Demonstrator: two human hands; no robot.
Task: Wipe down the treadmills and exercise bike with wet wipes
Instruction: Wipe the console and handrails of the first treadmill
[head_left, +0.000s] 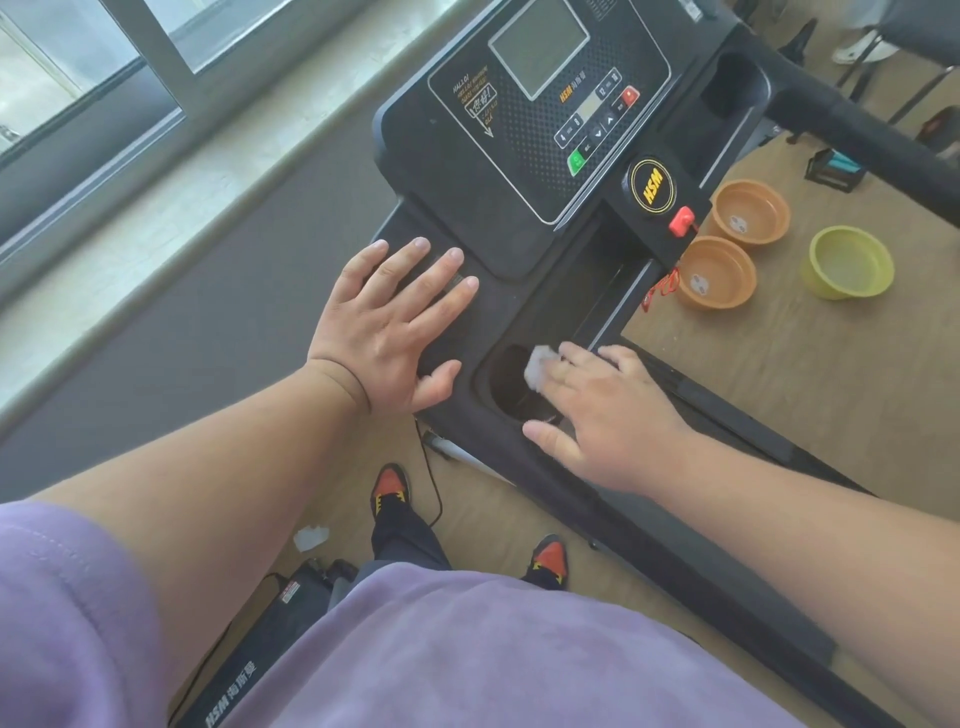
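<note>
A black treadmill console (530, 171) with a grey screen and button panel fills the upper middle of the head view. My left hand (389, 327) lies flat on its near left part, fingers straight and spread. My right hand (597, 415) presses a small white wet wipe (537, 366) with straight fingers against the rim of the round cup holder (511, 387) at the console's near end. Most of the wipe is hidden under the fingers.
Two orange bowls (748, 208) (714, 273) and a yellow-green bowl (849, 262) stand on the wooden floor to the right. A crumpled white wipe (310, 537) lies on the floor by my feet. A window and sill run along the left. Another HSM machine's base (249, 670) sits below.
</note>
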